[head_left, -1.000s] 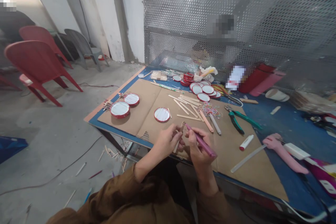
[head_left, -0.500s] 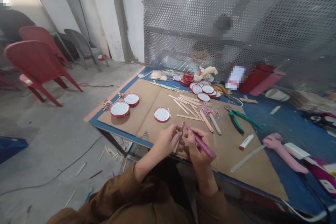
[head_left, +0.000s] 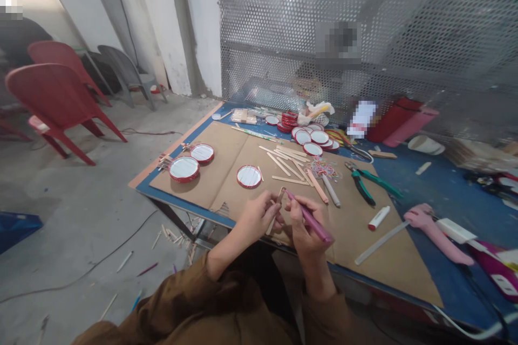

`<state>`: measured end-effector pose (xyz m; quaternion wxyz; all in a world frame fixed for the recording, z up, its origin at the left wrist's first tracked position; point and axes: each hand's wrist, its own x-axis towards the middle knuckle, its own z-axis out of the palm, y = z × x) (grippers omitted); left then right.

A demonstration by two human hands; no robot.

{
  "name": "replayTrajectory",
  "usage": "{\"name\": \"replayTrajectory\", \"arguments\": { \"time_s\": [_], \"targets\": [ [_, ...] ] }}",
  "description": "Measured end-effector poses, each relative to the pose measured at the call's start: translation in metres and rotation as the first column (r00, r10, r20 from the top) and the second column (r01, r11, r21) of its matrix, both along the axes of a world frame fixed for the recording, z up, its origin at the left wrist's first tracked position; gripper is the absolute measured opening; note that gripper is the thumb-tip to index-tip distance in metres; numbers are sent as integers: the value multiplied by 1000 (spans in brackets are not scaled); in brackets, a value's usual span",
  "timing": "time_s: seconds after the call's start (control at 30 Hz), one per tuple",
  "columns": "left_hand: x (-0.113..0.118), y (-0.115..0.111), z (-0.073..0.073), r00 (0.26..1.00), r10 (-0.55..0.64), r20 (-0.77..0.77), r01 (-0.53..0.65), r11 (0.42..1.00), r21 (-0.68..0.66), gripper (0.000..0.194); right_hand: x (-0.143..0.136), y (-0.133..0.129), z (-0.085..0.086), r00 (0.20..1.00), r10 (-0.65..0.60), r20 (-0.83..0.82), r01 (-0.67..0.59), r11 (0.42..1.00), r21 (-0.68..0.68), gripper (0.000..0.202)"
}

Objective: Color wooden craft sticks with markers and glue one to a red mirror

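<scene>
My left hand [head_left: 258, 218] is closed on a wooden craft stick [head_left: 280, 195], which points up and away over the front of the cardboard. A purple pen [head_left: 314, 222] lies in the closed fingers of my right hand [head_left: 306, 234], its tip touching or very near the top end of the stick. Just beyond my hands is a round white disc with a red rim [head_left: 249, 176], a thin stick at its edge. Several loose craft sticks [head_left: 285, 163] are scattered past it. Two more red-rimmed discs with stick necks [head_left: 184, 168] sit at the left.
Cardboard [head_left: 226, 186] covers part of the blue table [head_left: 457, 172]. Rubber bands [head_left: 324, 168], green-handled pliers [head_left: 361, 186], a white marker [head_left: 379, 218] and a pink glue gun [head_left: 437, 232] lie rightward. More red-rimmed discs [head_left: 313, 149] are piled behind. A perforated metal screen [head_left: 275, 27] stands at the back.
</scene>
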<state>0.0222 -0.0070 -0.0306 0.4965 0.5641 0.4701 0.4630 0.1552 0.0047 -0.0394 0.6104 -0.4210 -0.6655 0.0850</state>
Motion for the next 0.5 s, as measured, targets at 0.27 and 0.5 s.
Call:
{"name": "replayTrajectory", "arguments": {
  "time_s": [0.27,0.5],
  "targets": [
    [-1,0,3,1000,3,-26,-3,1000,10,17,-2,-1,5,1000,-20,10,20,1000,7,10],
    [0,1,2,1000,5,-21,-5,1000,6,15,-1,0,5,999,-30,36,28,998,48,9]
  ]
}}
